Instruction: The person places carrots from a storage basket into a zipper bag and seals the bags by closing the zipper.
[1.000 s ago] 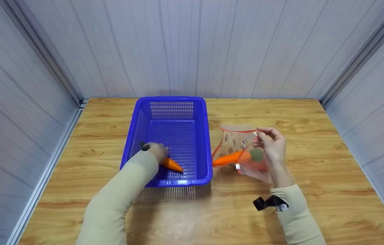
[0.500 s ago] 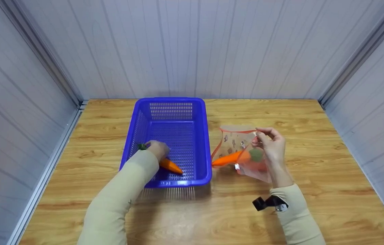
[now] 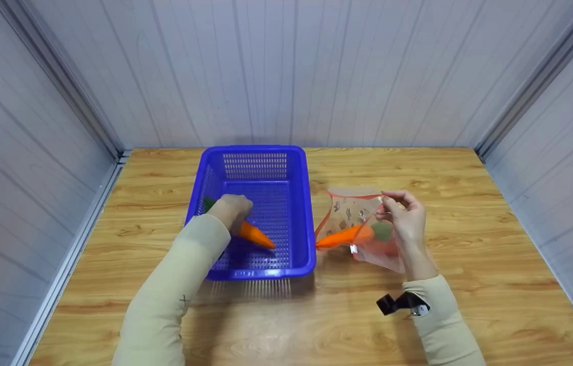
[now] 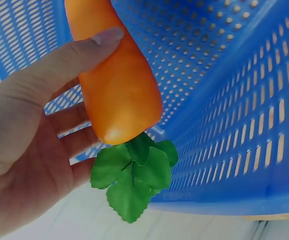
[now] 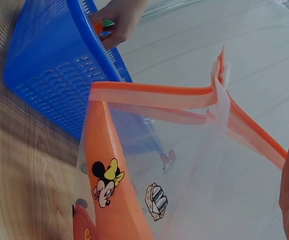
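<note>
Two cream-coloured sleeves [image 3: 164, 300] reach forward over the light wood-grain worktop [image 3: 286, 328], the right one with a small black device [image 3: 398, 304] at its cuff. Beyond that cuff, the right hand [image 3: 406, 218] has its thumb and index finger brought together on the edge of a clear plastic zip bag [image 3: 345, 208], which has an orange-red zip band and printed cartoon figures. The band's two sides stand apart, so the bag's mouth gapes. Within the bag lies an orange carrot [image 3: 340, 237], its pointed tip at the left edge just beside the basket, its green top [image 3: 382, 231] towards the right hand.

To the left, at about the same depth, the left hand [image 3: 233, 209] is inside a deep blue rectangular plastic basket [image 3: 266, 274] with slotted walls and a perforated floor. Its fingers are part-curled round a smooth orange carrot with green serrated leaves [image 4: 119, 95]: the thumb lies across the front and the other fingers are behind. This carrot is tilted, tip towards the near right of the basket and leaves towards the left wall; whether it touches the basket floor cannot be told. Bare worktop runs on past the basket and bag to a pale panelled wall [image 3: 266, 71] with vertical grooves, flanked by similar panels [image 3: 22, 168] at either side
</note>
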Motion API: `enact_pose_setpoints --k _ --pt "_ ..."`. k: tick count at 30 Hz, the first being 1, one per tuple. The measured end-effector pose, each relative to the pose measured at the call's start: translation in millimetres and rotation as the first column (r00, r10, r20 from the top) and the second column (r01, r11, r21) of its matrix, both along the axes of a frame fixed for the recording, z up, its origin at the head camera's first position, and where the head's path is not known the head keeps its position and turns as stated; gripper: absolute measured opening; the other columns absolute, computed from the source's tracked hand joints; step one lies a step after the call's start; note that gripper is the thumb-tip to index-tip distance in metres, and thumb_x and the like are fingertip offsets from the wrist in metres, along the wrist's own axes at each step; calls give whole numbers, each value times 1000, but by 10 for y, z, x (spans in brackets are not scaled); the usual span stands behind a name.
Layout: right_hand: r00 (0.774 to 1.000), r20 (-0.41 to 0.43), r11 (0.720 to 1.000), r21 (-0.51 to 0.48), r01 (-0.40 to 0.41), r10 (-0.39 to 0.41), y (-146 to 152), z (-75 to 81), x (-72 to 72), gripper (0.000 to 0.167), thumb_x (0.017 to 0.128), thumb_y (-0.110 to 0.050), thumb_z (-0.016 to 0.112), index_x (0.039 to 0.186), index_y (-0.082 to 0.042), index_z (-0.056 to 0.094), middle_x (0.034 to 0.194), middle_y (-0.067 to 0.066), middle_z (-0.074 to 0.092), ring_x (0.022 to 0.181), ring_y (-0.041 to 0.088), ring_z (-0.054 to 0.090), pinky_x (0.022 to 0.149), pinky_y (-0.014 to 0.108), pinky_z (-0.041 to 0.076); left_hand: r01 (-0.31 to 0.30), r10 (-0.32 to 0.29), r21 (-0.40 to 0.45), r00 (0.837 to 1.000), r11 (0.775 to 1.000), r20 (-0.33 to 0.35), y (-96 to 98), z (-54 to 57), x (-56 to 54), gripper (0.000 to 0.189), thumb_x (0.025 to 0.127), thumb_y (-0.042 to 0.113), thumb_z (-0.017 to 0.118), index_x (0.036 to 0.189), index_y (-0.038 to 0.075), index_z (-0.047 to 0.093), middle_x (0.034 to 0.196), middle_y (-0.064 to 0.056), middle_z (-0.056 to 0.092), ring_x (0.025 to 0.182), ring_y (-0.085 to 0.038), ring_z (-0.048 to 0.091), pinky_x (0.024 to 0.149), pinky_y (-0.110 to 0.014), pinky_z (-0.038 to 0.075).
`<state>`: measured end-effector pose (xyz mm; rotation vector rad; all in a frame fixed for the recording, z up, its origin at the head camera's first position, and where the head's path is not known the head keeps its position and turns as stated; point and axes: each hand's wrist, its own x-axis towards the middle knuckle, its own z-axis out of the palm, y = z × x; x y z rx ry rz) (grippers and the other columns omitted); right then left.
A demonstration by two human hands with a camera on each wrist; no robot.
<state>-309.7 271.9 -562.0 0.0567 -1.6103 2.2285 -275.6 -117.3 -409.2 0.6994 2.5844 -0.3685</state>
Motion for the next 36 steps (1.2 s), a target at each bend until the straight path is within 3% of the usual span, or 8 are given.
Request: enact_pose_setpoints --k 4,11,17,21,29,31,32,36 --pt "1000 -10 1000 -20 -18 18 -20 48 42 28 74 -2 69 98 10 59 80 32 52 46 28 56 41 39 49 -20 19 19 1000 1000 24 -15 70 -41 15 65 10 73 75 5 64 69 -5 56 63 -19 50 64 -37 50" --pt "1000 21 998 -61 -11 13 -170 341 229 25 74 4 67 95 12 58 76 25 54 45 26 56 40 35 49 -60 58 104 998 993 21 -17 168 -33 35 66 23 78 92 4 65 87 -9 62 79 -24 57 73 -37 49" --pt "999 -17 999 -32 -41 41 -79 158 118 29 74 -1 69 98 11 58 76 24 56 46 27 57 41 37 49 -10 28 174 995 985 -100 42 228 17 30 65 27 77 84 6 67 82 -8 62 74 -23 58 69 -40 50" --pt "999 -5 997 -49 -52 51 -59 117 92 29 74 -1 69 99 10 59 74 25 56 47 28 57 41 38 49 -18 61 225 981 974 -183 98 287 80 34 65 31 77 83 4 65 83 -10 62 76 -26 59 67 -41 50" --pt "998 42 998 -46 -34 36 -246 507 340 20 76 3 66 94 9 60 69 18 58 45 22 57 40 33 49 -27 153 381 940 924 -305 191 421 271 35 66 36 76 77 5 65 77 -10 61 71 -27 58 62 -42 49" --pt "998 50 999 -42 -26 28 -294 595 401 18 76 3 65 93 9 61 68 18 57 45 20 57 41 32 49 -30 175 414 932 910 -317 220 443 324 35 66 36 76 76 5 65 74 -9 60 70 -26 57 60 -41 49" --pt "999 47 1000 -22 -7 8 -260 501 330 21 75 1 67 94 9 60 69 19 57 45 21 57 41 32 49 -33 185 430 930 902 -318 236 453 351 35 66 37 76 76 6 66 74 -8 60 69 -26 57 60 -41 49" --pt "998 59 999 -39 2 0 -359 712 450 16 75 4 65 90 9 61 67 19 56 44 20 57 40 30 49 -44 220 496 927 867 -302 305 494 454 34 67 38 75 79 6 69 75 -7 61 70 -23 56 60 -39 49"
